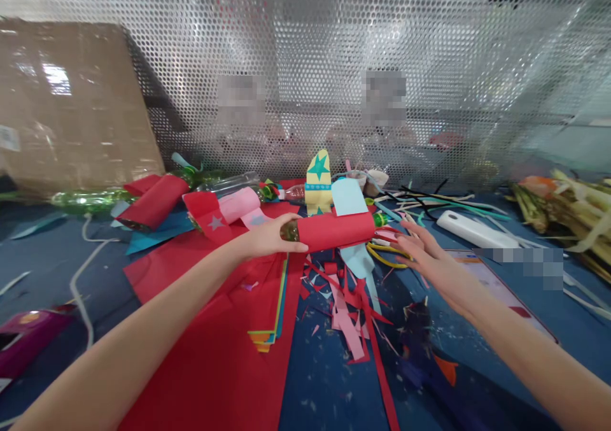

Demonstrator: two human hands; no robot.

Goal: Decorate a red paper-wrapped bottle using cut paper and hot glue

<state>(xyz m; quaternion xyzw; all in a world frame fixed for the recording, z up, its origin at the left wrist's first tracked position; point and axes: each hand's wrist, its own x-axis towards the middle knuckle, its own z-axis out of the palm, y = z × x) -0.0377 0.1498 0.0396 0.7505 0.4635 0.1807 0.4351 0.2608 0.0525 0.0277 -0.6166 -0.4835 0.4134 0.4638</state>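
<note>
My left hand [272, 235] is closed round the base end of a plastic bottle wrapped in red paper [337, 229]. The bottle lies sideways, its green neck [380, 219] pointing right. Light blue paper fins [350, 197] stick out above and below the red wrap. Beside the neck, my right hand [424, 249] has its fingers apart, and nothing shows in its grasp. Just behind the bottle stands a yellow paper piece with a teal star [318, 179]. Red paper sheets [214, 342] spread out beneath my left arm.
Pink and red paper scraps [346, 316] litter the blue table. More wrapped bottles [160, 202] lie at the back left near a cardboard box [71, 106]. A white glue gun or similar handle [472, 228] and a phone-like screen [496, 291] are at right. Perforated metal mesh [310, 55] closes the back.
</note>
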